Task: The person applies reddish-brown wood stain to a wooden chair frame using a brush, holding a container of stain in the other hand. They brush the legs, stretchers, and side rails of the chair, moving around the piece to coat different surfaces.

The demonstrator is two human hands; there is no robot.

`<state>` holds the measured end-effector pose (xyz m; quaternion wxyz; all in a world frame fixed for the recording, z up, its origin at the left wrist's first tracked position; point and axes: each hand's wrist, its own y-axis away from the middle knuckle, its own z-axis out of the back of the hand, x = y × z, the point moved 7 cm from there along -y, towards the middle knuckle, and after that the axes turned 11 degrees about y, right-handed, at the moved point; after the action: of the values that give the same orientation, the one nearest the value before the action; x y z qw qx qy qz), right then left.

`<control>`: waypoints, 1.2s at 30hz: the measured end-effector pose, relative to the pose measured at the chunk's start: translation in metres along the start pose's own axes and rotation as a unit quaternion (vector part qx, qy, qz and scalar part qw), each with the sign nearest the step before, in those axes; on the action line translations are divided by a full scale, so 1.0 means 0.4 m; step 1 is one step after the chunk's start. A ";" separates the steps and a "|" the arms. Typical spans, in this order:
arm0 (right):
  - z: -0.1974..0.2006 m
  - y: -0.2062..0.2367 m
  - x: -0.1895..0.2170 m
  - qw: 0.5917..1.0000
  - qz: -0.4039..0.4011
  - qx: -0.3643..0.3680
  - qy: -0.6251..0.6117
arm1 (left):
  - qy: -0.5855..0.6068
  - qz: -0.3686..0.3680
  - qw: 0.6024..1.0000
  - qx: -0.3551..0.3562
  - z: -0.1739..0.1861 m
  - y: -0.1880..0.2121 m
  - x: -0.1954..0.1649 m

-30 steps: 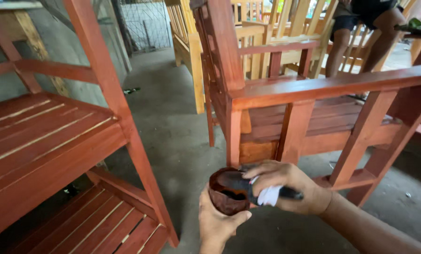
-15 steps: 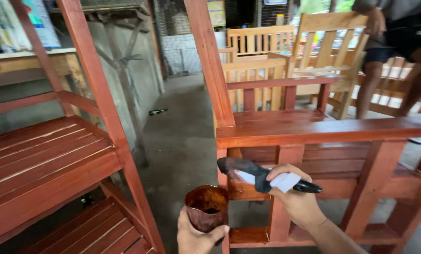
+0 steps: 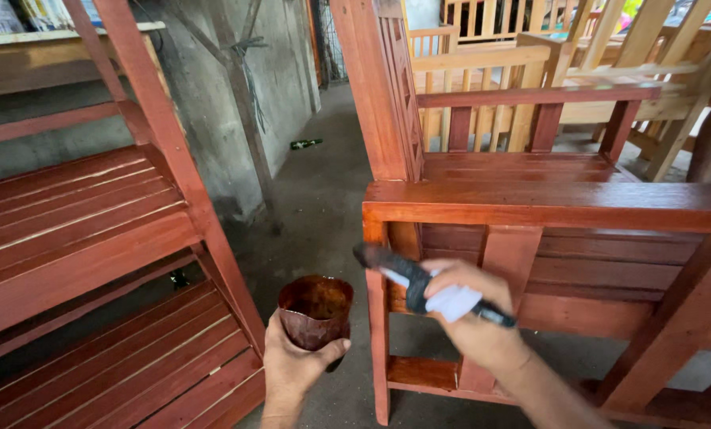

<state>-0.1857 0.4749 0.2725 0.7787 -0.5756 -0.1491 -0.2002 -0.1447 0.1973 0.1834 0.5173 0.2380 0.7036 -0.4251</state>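
Note:
My left hand (image 3: pixel 293 365) grips a small stained cup (image 3: pixel 315 311) with dark reddish-brown liquid inside, low in the middle of the view. My right hand (image 3: pixel 470 318) holds a dark-handled paintbrush (image 3: pixel 403 272) with a white cloth or paper wrapped round the handle. The bristles point left, just in front of the corner post of a red-brown stained wooden bench (image 3: pixel 546 206). The brush tip sits just below the bench's armrest rail, to the right of and above the cup.
A red-stained slatted wooden shelf (image 3: pixel 85 230) stands at the left, against a grey concrete wall (image 3: pixel 212 103). Unstained pale wooden chairs (image 3: pixel 490 71) crowd the back right. A green bottle (image 3: pixel 305 144) lies on the concrete floor further back.
The view has shifted nearer to the bench's front corner. My right hand has drawn the brush up and away from the cup toward the bench post; the cup has stayed low in my left hand.

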 end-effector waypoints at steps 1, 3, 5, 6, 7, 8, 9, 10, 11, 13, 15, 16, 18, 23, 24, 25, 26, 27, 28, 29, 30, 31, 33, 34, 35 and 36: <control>-0.010 0.016 -0.018 1.000 0.005 0.001 0.001 | -0.006 -0.003 1.000 0.002 -0.005 -0.009 0.015; -0.036 0.048 -0.052 1.000 0.016 0.002 0.002 | 0.009 0.009 1.000 -0.010 -0.007 -0.023 0.051; -0.060 0.092 -0.089 1.000 -0.003 0.020 0.017 | 0.009 0.020 1.000 -0.017 -0.001 -0.034 0.087; -0.073 0.114 -0.108 0.999 -0.014 0.029 0.025 | 0.003 0.026 1.000 -0.018 0.003 -0.037 0.106; -0.088 0.137 -0.124 0.999 -0.023 0.036 0.023 | -0.004 0.032 0.999 -0.018 0.006 -0.037 0.125; -0.103 0.157 -0.145 0.998 -0.032 0.044 0.021 | 0.002 0.017 1.000 -0.016 0.003 -0.042 0.140; -0.115 0.181 -0.165 0.998 -0.043 0.053 0.019 | 0.006 0.003 1.000 -0.013 0.000 -0.041 0.156; -0.123 0.208 -0.181 0.997 -0.049 0.053 0.017 | 0.009 -0.008 1.000 -0.010 -0.003 -0.033 0.175; -0.130 0.235 -0.202 0.997 -0.057 0.054 0.017 | 0.007 -0.021 1.000 -0.008 -0.008 -0.024 0.196; -0.148 0.279 -0.248 0.996 -0.062 0.052 0.021 | 0.008 -0.051 0.999 -0.008 -0.020 -0.021 0.237; -0.174 0.327 -0.293 0.997 -0.064 0.045 0.030 | -0.012 -0.037 0.999 -0.011 -0.023 -0.017 0.293; -0.187 0.348 -0.317 0.996 -0.070 0.045 0.027 | -0.022 -0.032 0.999 -0.012 -0.024 -0.017 0.316; -0.219 0.391 -0.359 0.995 -0.081 0.047 0.018 | -0.033 -0.025 0.999 -0.016 -0.019 -0.015 0.359; -0.293 0.477 -0.440 0.994 -0.089 0.050 0.047 | -0.032 -0.037 0.999 -0.012 -0.009 -0.020 0.422; -0.309 0.496 -0.454 0.993 -0.098 0.053 0.046 | -0.035 -0.045 0.998 -0.010 -0.004 -0.018 0.430; -0.323 0.514 -0.472 0.991 -0.108 0.060 0.046 | -0.037 -0.053 0.998 -0.008 -0.002 -0.016 0.439; -0.337 0.531 -0.494 0.990 -0.118 0.068 0.046 | -0.044 -0.041 0.998 -0.013 0.002 -0.016 0.456; -0.351 0.547 -0.515 0.988 -0.128 0.075 0.045 | -0.052 -0.029 0.998 -0.019 0.006 -0.015 0.473; -0.367 0.563 -0.528 0.989 -0.118 0.079 0.049 | -0.060 -0.018 0.998 -0.025 0.014 -0.015 0.489; -0.383 0.580 -0.543 0.989 -0.107 0.084 0.052 | -0.079 -0.020 0.996 -0.028 0.024 -0.015 0.501; -0.398 0.599 -0.554 0.990 -0.098 0.087 0.054 | -0.098 -0.022 0.994 -0.030 0.034 -0.012 0.512; -0.412 0.618 -0.570 0.989 -0.101 0.093 0.050 | -0.117 -0.023 0.992 -0.032 0.042 -0.011 0.522; -0.432 0.653 -0.603 0.988 -0.106 0.106 0.043 | -0.112 -0.020 0.993 -0.036 0.049 -0.008 0.546; -0.442 0.668 -0.620 0.987 -0.104 0.113 0.043 | -0.110 -0.018 0.993 -0.038 0.051 -0.010 0.558; -0.453 0.684 -0.632 0.987 -0.102 0.118 0.044 | -0.113 -0.003 0.993 -0.040 0.058 -0.010 0.569; -0.461 0.699 -0.643 0.986 -0.100 0.122 0.044 | -0.116 0.011 0.992 -0.041 0.063 -0.008 0.580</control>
<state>-0.2753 0.4067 -0.1346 0.8251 -0.4489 -0.1952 -0.2821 -0.2154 0.1499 -0.0339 0.6092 0.1730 0.6534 -0.4147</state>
